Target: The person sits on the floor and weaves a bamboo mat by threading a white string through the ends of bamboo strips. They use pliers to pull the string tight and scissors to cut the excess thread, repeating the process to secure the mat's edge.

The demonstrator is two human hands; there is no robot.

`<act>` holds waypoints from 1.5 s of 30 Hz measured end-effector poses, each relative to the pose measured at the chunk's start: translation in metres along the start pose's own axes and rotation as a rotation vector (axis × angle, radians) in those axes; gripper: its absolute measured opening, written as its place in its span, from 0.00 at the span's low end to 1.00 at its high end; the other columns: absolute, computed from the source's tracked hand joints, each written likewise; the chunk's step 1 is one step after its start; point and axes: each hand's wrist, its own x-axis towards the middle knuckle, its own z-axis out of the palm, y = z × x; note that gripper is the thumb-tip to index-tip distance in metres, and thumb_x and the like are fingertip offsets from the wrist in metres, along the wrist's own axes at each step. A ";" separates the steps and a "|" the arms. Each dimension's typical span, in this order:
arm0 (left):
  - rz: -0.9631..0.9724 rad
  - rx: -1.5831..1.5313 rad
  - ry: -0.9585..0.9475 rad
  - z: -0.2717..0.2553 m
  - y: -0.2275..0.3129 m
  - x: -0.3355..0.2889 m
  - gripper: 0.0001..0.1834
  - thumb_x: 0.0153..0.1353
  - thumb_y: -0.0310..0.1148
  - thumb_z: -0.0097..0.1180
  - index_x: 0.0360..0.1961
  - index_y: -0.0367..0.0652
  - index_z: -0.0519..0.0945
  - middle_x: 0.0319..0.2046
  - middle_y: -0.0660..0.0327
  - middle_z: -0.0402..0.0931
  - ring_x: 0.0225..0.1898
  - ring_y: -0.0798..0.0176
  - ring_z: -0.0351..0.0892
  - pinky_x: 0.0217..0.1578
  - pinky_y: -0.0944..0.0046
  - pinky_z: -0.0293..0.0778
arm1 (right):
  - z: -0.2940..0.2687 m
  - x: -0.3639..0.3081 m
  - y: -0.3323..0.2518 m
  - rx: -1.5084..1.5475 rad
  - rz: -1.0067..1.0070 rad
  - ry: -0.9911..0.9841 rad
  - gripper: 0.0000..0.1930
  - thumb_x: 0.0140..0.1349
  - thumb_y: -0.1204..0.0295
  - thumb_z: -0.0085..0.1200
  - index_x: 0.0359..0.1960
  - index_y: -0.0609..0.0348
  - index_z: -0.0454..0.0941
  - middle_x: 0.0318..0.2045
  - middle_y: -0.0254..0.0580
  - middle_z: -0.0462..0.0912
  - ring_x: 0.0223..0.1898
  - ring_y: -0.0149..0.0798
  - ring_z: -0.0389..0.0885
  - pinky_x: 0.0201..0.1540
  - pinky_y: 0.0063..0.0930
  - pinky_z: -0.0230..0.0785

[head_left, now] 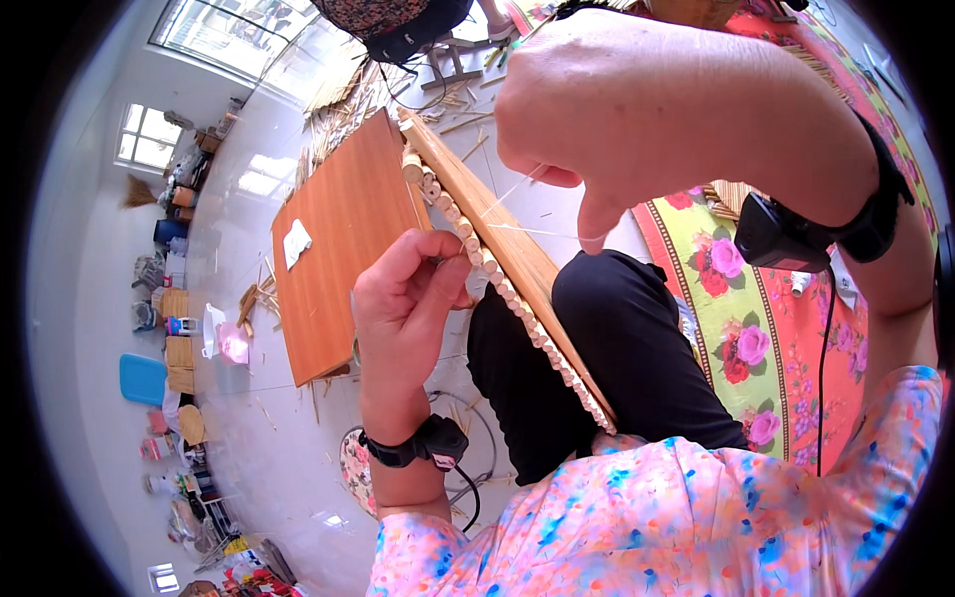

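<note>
Brown wooden tabletop (343, 239) under a white scrap (296, 242), pale tiled floor (303, 443) under loose sticks (336, 94)

My two grips, left (403, 294) and right (567, 129), with two black wrist straps (398, 450), two white thread strands (547, 234), one wooden bar (527, 264); one white cloth (296, 242) near one counter's (348, 219) left edge.

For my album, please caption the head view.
Left hand touches a row of pale pieces along a wooden bar; right hand holds white string taut.
</note>
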 end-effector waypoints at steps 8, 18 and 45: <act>0.082 0.255 0.007 0.000 0.016 -0.002 0.03 0.58 0.18 0.56 0.34 0.32 0.77 0.22 0.63 0.73 0.24 0.76 0.74 0.24 0.74 0.70 | 0.015 -0.005 0.022 0.221 -0.020 -0.258 0.27 0.32 0.59 0.77 0.28 0.62 0.74 0.16 0.41 0.75 0.21 0.40 0.78 0.23 0.31 0.65; 0.556 0.704 0.423 0.018 0.044 -0.016 0.14 0.54 0.21 0.62 0.43 0.38 0.80 0.46 0.57 0.72 0.30 0.67 0.77 0.25 0.70 0.73 | 0.041 -0.022 0.030 0.608 -0.024 -0.273 0.34 0.27 0.61 0.80 0.34 0.61 0.71 0.14 0.26 0.61 0.18 0.28 0.63 0.22 0.25 0.56; 0.476 0.256 0.235 0.052 0.031 -0.011 0.07 0.54 0.18 0.63 0.32 0.39 0.80 0.30 0.61 0.77 0.21 0.74 0.73 0.21 0.74 0.68 | 0.113 -0.042 -0.038 0.845 0.008 0.937 0.20 0.54 0.86 0.54 0.50 0.62 0.75 0.45 0.39 0.78 0.22 0.18 0.74 0.23 0.12 0.65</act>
